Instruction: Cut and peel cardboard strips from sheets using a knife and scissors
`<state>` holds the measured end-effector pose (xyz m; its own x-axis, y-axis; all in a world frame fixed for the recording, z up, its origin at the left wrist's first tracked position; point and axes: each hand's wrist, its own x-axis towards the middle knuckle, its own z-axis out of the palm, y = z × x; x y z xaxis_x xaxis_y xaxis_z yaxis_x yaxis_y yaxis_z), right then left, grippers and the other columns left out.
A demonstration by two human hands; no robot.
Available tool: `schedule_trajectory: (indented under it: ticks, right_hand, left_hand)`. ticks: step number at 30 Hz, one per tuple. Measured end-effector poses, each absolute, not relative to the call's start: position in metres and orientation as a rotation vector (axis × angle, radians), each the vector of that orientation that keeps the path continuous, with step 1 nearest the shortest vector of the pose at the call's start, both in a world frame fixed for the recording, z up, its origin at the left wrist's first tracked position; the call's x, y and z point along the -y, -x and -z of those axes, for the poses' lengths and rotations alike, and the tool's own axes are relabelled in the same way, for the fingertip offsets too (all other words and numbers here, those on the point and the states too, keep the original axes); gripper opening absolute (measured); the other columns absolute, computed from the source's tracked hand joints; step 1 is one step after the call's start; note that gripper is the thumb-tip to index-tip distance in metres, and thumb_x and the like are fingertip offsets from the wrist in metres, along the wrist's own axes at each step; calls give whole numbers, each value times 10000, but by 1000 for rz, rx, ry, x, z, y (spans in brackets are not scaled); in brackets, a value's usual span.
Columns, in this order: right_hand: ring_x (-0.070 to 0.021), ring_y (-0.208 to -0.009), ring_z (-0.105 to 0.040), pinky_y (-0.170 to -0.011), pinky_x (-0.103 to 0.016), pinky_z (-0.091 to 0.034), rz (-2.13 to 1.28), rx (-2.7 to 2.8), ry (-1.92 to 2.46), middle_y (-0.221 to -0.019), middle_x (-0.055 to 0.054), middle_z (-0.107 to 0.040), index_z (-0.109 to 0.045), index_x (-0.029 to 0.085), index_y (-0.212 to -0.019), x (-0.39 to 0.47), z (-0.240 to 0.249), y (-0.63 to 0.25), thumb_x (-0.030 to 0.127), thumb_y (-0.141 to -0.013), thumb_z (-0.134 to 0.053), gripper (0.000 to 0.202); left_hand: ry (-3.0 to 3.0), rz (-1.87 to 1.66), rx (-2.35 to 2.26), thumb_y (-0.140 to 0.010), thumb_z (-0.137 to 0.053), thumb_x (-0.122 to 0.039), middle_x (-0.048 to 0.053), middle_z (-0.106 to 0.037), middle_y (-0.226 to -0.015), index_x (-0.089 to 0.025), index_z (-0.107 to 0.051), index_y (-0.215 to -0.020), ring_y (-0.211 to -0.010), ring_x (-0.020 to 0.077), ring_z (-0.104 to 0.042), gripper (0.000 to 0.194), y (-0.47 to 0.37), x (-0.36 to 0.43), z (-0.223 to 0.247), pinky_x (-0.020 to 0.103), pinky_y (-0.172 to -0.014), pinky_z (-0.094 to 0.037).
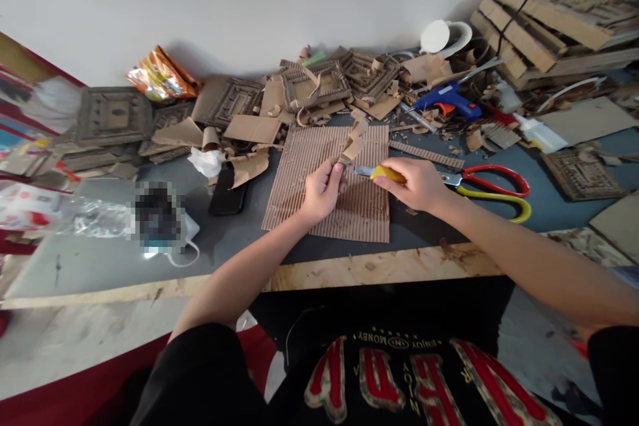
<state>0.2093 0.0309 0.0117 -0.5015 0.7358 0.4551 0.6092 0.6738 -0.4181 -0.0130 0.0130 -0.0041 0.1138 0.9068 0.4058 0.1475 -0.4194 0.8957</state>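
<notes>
My left hand [323,190] is closed on a curled strip of cardboard [355,141], which rises from between thumb and fingers. A utility knife [388,174] with a yellow handle is gripped in my right hand [417,183]. Its metal end points left and reaches close to the strip at my left fingertips; whether the blade touches it I cannot tell. Both hands are above a sheet of corrugated cardboard [299,176] lying on the grey table. Just right of my right hand lie scissors [494,190] with one red and one yellow handle.
Cardboard frames [314,83] and scraps crowd the back. A blue glue gun [449,100] and a white glue bottle [542,133] lie at right, below stacked cardboard pieces [554,26]. A black phone [227,194] and a clear plastic bottle [97,216] are at left.
</notes>
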Motion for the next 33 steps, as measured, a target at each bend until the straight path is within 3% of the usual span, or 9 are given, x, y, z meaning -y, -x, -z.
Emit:
schedule_trajectory:
  ticks: [18, 33]
  right_hand:
    - [-153, -650, -615, -567, -268, -402, -242, 2241, 1055, -781, -62, -700, -685, 161, -909, -30, -13, -208, 569, -941, -457, 469]
    - [-197, -761, -680, -604, -293, -451, -190, 2194, 1073, -899, -84, -734, -670, 174, -984, -30, -5, -207, 611, -928, -453, 491]
  left_hand:
    - [-1854, -1402, -1115, -1006, -396, -451, -71, -470, -520, -152, -606, -983, -438, 43, -450, 366, 12, -13, 3, 159, -449, -363]
    - [-1932, -1223, -1044, -1014, -378, -426, -22, -615, -581, -161, -558, -784, -470, 44, -522, 394, 12, -11, -2, 156, -483, -418]
